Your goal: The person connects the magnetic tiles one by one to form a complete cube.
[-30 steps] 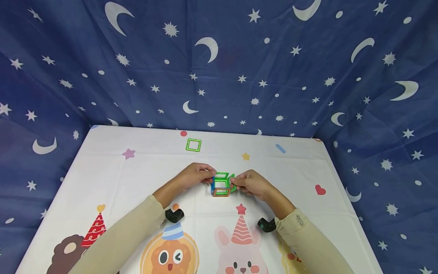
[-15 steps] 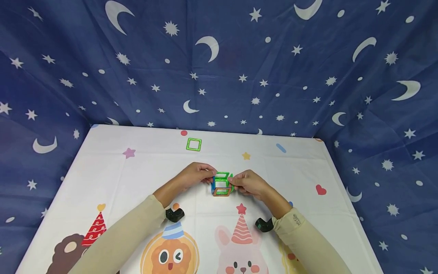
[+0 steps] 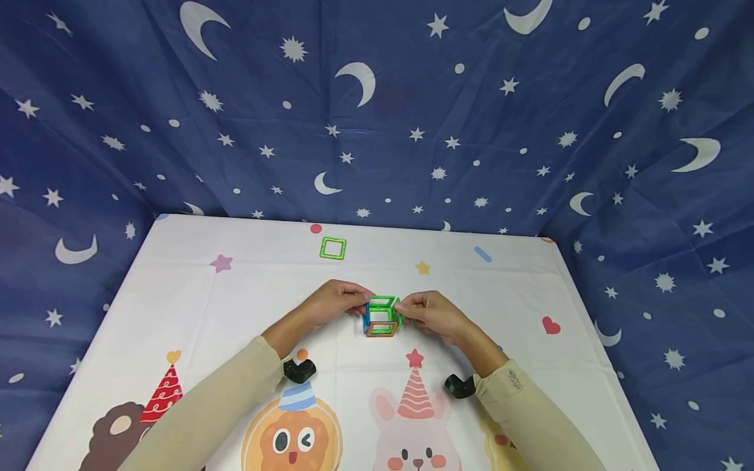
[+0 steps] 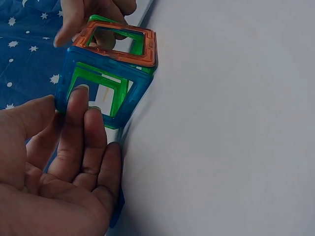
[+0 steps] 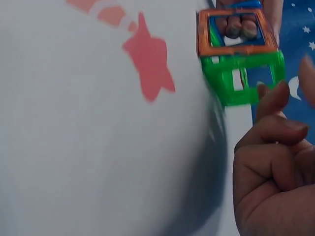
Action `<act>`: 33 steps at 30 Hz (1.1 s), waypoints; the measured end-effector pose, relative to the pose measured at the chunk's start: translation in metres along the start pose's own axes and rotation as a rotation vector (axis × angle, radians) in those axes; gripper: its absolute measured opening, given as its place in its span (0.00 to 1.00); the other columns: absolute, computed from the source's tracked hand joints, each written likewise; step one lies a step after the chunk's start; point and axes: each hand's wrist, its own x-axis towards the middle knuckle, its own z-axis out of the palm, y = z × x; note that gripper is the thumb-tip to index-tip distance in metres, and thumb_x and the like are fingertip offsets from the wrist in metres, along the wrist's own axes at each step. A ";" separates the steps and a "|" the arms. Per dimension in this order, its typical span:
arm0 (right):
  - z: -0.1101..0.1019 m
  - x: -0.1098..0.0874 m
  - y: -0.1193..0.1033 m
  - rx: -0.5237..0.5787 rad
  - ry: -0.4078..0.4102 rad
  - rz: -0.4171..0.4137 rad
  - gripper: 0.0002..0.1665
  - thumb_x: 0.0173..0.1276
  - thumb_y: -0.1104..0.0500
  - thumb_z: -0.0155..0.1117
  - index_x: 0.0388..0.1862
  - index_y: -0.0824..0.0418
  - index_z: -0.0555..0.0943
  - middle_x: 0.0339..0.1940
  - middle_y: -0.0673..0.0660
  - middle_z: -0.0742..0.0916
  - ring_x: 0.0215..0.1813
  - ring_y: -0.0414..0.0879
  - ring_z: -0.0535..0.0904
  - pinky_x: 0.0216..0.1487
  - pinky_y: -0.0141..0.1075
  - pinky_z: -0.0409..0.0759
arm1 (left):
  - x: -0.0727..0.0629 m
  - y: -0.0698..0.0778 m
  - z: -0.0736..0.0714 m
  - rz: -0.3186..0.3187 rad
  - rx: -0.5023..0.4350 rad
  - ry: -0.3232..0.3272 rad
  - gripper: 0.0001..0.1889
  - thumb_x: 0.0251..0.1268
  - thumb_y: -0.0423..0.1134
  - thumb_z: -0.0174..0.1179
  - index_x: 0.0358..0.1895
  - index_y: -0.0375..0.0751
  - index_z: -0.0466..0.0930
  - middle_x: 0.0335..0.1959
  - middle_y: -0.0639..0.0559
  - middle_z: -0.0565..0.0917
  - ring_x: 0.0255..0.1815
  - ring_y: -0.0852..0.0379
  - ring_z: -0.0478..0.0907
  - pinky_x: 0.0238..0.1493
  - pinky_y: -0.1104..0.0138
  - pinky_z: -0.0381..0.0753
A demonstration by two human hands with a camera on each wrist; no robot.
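A small box of magnetic tiles stands mid-table, with a blue tile on its left, an orange tile at the front and a green tile on the right. More green tiles form its back and base. My left hand holds the blue side near its back corner, thumb at the edge and fingertips on the face. At the opposite side, my right hand touches the green tile with its index fingertip. In the right wrist view, that hand's thumb is off the tile and blurred.
A loose green square tile lies flat behind the box, toward the back edge. The white tablecloth carries printed animals and shapes. A dark blue starry curtain rises behind and beside the table.
The right green tile has swung from a slant to upright against the box. My right thumb has come off it. The left hand holds its place.
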 end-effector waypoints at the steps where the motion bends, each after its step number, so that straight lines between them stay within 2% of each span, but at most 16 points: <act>1: -0.002 -0.001 0.001 0.003 0.000 -0.013 0.22 0.68 0.50 0.73 0.50 0.66 0.82 0.25 0.49 0.77 0.23 0.41 0.64 0.23 0.31 0.61 | 0.000 0.000 0.000 0.000 0.000 0.000 0.17 0.73 0.44 0.63 0.56 0.36 0.86 0.45 0.43 0.90 0.40 0.57 0.86 0.52 0.62 0.85; 5: -0.008 -0.003 0.008 -0.025 -0.044 -0.092 0.35 0.60 0.58 0.80 0.62 0.66 0.74 0.30 0.51 0.82 0.30 0.42 0.73 0.31 0.31 0.71 | 0.000 0.000 0.000 -0.007 0.006 0.004 0.17 0.73 0.44 0.63 0.56 0.37 0.86 0.43 0.45 0.90 0.40 0.56 0.86 0.52 0.62 0.85; 9: -0.007 -0.003 0.011 -0.102 -0.062 -0.158 0.45 0.55 0.61 0.83 0.69 0.63 0.70 0.33 0.54 0.84 0.30 0.43 0.73 0.32 0.30 0.72 | 0.000 -0.001 0.000 -0.004 0.008 0.007 0.16 0.73 0.44 0.63 0.55 0.37 0.86 0.41 0.47 0.90 0.41 0.55 0.86 0.52 0.61 0.85; 13: -0.002 -0.002 0.010 -0.190 -0.029 -0.173 0.46 0.54 0.58 0.84 0.70 0.60 0.72 0.34 0.55 0.84 0.28 0.44 0.70 0.28 0.30 0.69 | 0.001 0.000 0.000 0.000 0.007 0.005 0.16 0.73 0.44 0.63 0.55 0.37 0.86 0.37 0.51 0.89 0.40 0.55 0.86 0.52 0.61 0.85; 18: 0.004 -0.001 0.008 -0.365 0.041 -0.204 0.45 0.51 0.52 0.86 0.69 0.55 0.76 0.31 0.50 0.84 0.28 0.42 0.71 0.28 0.30 0.68 | 0.001 0.000 0.000 0.002 0.007 -0.006 0.16 0.74 0.44 0.63 0.55 0.36 0.86 0.36 0.52 0.89 0.41 0.55 0.86 0.52 0.61 0.85; 22: 0.006 -0.001 0.006 -0.465 0.076 -0.252 0.44 0.52 0.50 0.85 0.68 0.56 0.79 0.28 0.47 0.84 0.26 0.41 0.71 0.27 0.30 0.67 | 0.001 -0.001 -0.001 0.012 0.022 -0.009 0.17 0.74 0.45 0.62 0.56 0.37 0.86 0.37 0.52 0.89 0.41 0.55 0.85 0.52 0.62 0.85; 27: 0.006 -0.001 0.004 -0.507 0.080 -0.279 0.45 0.53 0.49 0.84 0.70 0.57 0.78 0.27 0.47 0.84 0.26 0.40 0.71 0.28 0.30 0.67 | 0.001 -0.001 -0.001 0.013 0.035 -0.008 0.16 0.74 0.44 0.63 0.56 0.38 0.87 0.39 0.51 0.90 0.42 0.55 0.86 0.52 0.63 0.85; 33: 0.006 -0.001 0.005 -0.530 0.078 -0.286 0.43 0.53 0.47 0.84 0.67 0.57 0.80 0.28 0.47 0.82 0.27 0.40 0.70 0.28 0.30 0.67 | -0.001 -0.002 -0.001 0.009 0.034 -0.005 0.16 0.74 0.44 0.62 0.56 0.38 0.87 0.37 0.52 0.89 0.42 0.54 0.85 0.52 0.62 0.85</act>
